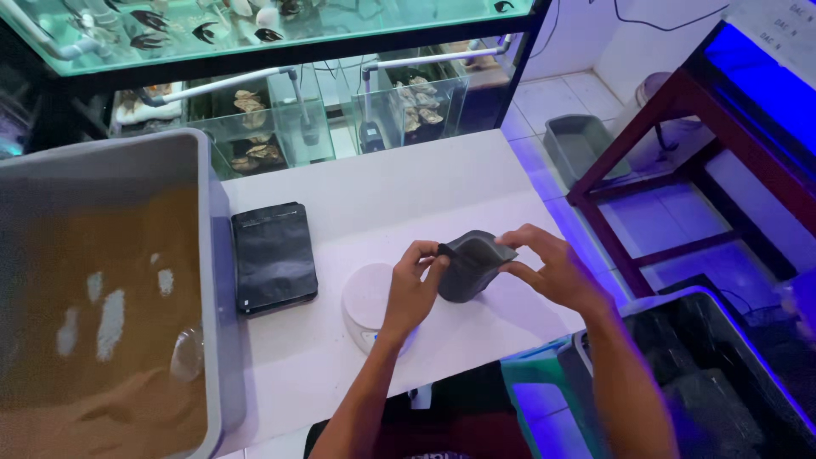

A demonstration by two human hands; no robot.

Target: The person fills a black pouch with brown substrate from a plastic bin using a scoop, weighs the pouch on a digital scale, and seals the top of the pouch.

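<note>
Left hand (414,285): pinching the dark pouch (470,265) by its mouth edge.
Right hand (544,265): gripping the opposite edge, pulling it open.
Beneath hands: round white scale (367,297).
Next: likely needing the mouth spread wide.

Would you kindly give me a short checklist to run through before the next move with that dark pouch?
1. Pouch held by both hands, left hand and right hand: ok.
2. Pouch mouth pulled open: cannot tell, though the fingers pinch its top edge.
3. Round white scale free of load: ok.
4. Scale display readable: not ok, the left wrist covers it.
5. Stack of spare black pouches lying flat beside the scale: ok.
6. Grey tub of brown sand within reach on the left: ok.
</note>
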